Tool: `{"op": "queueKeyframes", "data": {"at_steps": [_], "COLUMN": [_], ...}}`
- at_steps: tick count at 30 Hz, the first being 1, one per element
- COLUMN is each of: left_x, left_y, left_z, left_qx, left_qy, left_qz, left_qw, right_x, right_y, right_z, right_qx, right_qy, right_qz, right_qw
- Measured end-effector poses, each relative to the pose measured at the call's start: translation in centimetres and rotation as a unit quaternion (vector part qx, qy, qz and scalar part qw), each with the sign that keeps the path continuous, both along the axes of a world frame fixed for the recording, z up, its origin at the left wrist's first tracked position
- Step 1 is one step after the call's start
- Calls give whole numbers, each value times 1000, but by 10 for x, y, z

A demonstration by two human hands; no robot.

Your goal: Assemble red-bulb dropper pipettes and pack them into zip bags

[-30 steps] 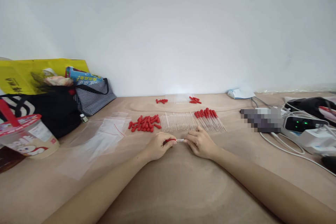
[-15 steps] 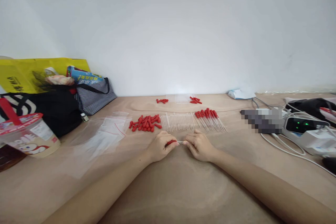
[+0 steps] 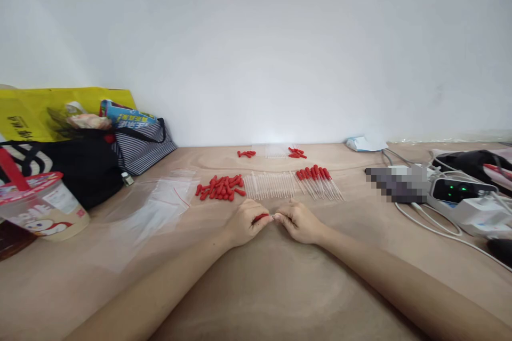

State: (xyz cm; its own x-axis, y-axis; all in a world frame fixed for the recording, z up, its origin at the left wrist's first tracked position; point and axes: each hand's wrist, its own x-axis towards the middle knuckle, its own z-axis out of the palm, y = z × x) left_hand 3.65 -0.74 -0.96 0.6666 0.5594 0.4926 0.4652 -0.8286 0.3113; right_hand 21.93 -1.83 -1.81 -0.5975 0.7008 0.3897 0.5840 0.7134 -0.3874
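A: Where the two hands meet, what sits between them?

B: A red cap (image 3: 261, 217), pinched between thumb and fingers of the left hand (image 3: 243, 222). Next to it is a clear tube (image 3: 272, 216), gripped by the fingertips of the right hand (image 3: 299, 221). Only a short bit of the tube shows. Its end meets the mouth of the cap, but I cannot tell whether it is inside.

A: And where is that?

B: Low over the wooden table (image 3: 272, 287), about the middle of it. Both hands are curled, their fingertips nearly touching, and both forearms lie on the wood.

A: What lies just beyond the hands?

B: Three groups side by side. A heap of loose caps (image 3: 221, 187) is beyond the left hand, and a row of bare tubes (image 3: 270, 185) is straight ahead. Beyond the right hand are the capped droppers (image 3: 319, 179), fanned with their red ends away from the person. Closer to the wall lie two small red clusters (image 3: 246, 154) with a few more tubes between them.

A: And further out?

B: On the left, flat plastic bags (image 3: 160, 205) lie near the heap. Past them stand a printed cup (image 3: 40, 213), a black bag (image 3: 80, 165), a striped bag (image 3: 142, 149) and a yellow bag (image 3: 48, 112) against the wall. On the right, well apart from the hands, a white device (image 3: 460, 192) shows green lights, with white cables (image 3: 428, 221) trailing across the wood.
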Motion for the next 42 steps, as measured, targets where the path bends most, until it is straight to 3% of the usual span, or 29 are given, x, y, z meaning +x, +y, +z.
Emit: {"op": "queueKeyframes", "data": {"at_steps": [5, 9, 12, 14, 16, 22, 27, 35, 42], "left_x": [-4, -13, -23, -31, -37, -54, -58, -58, -54], "left_y": [3, 7, 11, 14, 19, 35, 39, 41, 48], "left_z": [2, 1, 1, 1, 0, -6, -6, -8, -7], "left_qx": [-33, -19, 28, 58, 79, 87, 70, 73, 95], "left_qy": [-22, -17, -5, 14, 29, 46, 49, 53, 78], "left_qz": [42, 79, 135, 173, 215, 303, 310, 310, 243], "left_qw": [998, 997, 991, 983, 973, 948, 947, 946, 962], "right_x": [10, 24, 39, 48, 55, 58, 58, 56, 38], "right_y": [0, 6, 19, 29, 37, 50, 54, 53, 47], "right_z": [10, 6, -3, -8, -13, -17, -14, -20, -10], "right_qx": [7, 40, 59, 88, 108, 119, 112, 131, 157], "right_qy": [-10, -36, 9, 26, 8, -54, -58, -79, -45], "right_qz": [33, -2, -141, -273, -364, -450, -484, -476, -403], "right_qw": [999, 999, 988, 958, 925, 883, 866, 866, 901]}}
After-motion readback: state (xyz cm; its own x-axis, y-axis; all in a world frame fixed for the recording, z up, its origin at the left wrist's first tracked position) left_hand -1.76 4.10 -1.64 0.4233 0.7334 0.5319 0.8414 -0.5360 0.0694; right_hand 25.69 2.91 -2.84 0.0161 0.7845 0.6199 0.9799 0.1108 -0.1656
